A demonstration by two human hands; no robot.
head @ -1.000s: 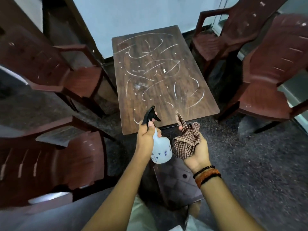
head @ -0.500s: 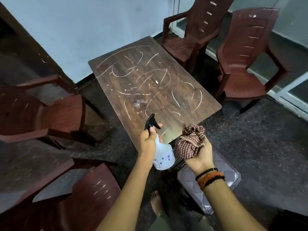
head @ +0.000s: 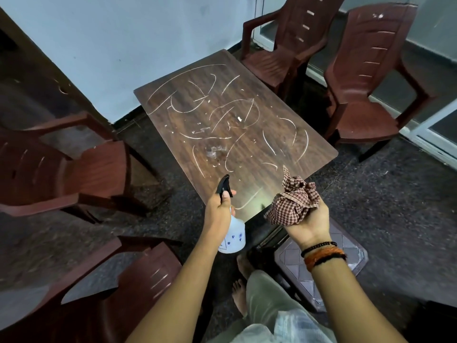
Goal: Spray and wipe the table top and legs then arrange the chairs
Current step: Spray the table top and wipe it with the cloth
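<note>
From the head view, the left hand is gripping the neck of a spray bottle, fingers curled round it and the thumb lying up against the black trigger head; the white body of the bottle is hanging below and to the right of the hand, and the nozzle is pointing out over the near end of the table. The right hand is holding a bunched checked cloth, palm turned up, fingers wrapped round its lower part while the loose folds are standing up above the hand. The cloth is sitting just over the table's near right corner, and whether it is touching the wood cannot be told. Both hands are hovering side by side at that near edge, close together but apart. The table top is showing white curved streaks and small specks across its dark wood. Four brown chairs are standing round it: one at the far right corner, one along the right side, one to the left and one near left, beside the left forearm. A low stool with a patterned top is lying under the right wrist, which is wearing bands. A bare foot is showing on the speckled floor.
</note>
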